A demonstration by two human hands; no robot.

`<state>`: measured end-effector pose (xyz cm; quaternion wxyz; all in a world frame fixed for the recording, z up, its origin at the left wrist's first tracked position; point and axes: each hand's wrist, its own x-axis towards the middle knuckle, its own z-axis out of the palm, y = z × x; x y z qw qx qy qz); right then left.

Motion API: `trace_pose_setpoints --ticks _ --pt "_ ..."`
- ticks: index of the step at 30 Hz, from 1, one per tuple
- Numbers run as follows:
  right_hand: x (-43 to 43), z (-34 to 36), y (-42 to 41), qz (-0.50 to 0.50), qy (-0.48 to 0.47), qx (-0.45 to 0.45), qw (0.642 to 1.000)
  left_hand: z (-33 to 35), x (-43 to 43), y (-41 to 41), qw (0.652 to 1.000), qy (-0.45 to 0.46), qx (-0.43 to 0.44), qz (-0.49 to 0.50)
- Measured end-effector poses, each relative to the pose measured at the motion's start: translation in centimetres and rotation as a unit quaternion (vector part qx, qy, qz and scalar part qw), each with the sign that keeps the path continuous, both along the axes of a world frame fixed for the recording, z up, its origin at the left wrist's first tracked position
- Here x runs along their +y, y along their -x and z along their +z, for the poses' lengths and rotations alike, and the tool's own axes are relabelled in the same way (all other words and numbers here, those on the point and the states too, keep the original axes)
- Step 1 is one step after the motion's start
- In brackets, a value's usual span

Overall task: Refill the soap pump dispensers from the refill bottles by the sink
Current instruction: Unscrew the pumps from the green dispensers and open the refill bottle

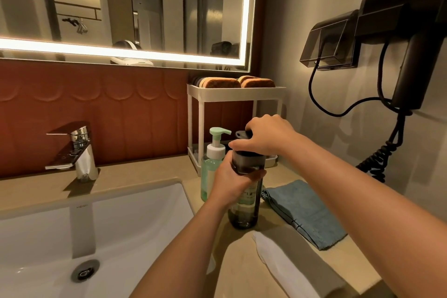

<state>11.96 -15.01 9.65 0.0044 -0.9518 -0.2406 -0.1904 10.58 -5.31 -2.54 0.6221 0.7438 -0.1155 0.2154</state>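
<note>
Left grip (232, 179) tight round dark dispenser (244, 215) body, right grip (266, 138) tight on its pump

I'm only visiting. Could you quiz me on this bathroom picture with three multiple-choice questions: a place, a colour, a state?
1. Where is the blue cloth?
A) in the sink
B) on the counter, right of the dark bottle
C) on the rack

2. What colour is the pump head of the green dispenser?
A) mint green
B) red
C) black

3. How is the dark bottle?
A) lying untouched
B) upside down
C) upright, gripped by both hands

Answers: 1 B, it lies flat beside the bottle. 2 A, the pale green head shows left of the bottle. 3 C, the left hand wraps its body and the right hand grips its top.
</note>
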Motion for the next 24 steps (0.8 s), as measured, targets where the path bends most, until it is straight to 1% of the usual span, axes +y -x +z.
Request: trace_pose_setpoints --ticks 2,3,6,9,12,15,16,18,21,23,24 --pt "-0.3 0.0 0.2 0.019 -0.011 0.018 1.0 0.0 0.2 0.0 1.0 0.004 0.003 -0.012" --pt "-0.5 -0.1 0.3 0.041 -0.023 0.041 0.998 -0.1 0.4 0.0 1.0 0.007 0.005 -0.025" --pt "-1.3 -0.2 0.4 0.104 -0.063 0.131 0.984 -0.3 0.8 -0.1 0.999 0.013 0.008 -0.043" --pt "-1.9 0.4 0.1 0.129 -0.086 0.23 0.961 -0.3 0.7 -0.1 0.999 0.016 0.013 -0.048" --pt "-2.5 1.4 -0.3 0.14 -0.058 0.31 0.939 -0.2 0.7 0.0 0.998 0.013 0.017 -0.056" --pt "-2.2 2.4 0.0 0.105 -0.01 0.347 0.932 -0.2 0.8 0.1 0.998 0.003 0.022 -0.053" --pt "-1.8 2.7 0.1 0.084 0.004 0.345 0.935 -0.1 0.7 0.1 0.998 0.004 0.028 -0.054" --pt "-0.7 3.1 0.6 0.033 0.037 0.31 0.95 0.1 0.6 0.2 0.998 0.01 0.035 -0.057" --pt "1.1 3.0 1.5 -0.055 0.099 0.193 0.975 0.1 0.6 0.0 0.997 0.021 0.042 -0.059" --pt "1.8 2.6 1.7 -0.079 0.108 0.121 0.984 0.0 0.5 0.0 0.996 0.033 0.051 -0.058" --pt "2.0 2.5 1.5 -0.077 0.104 0.105 0.986 0.0 0.5 0.1 0.996 0.035 0.054 -0.058"
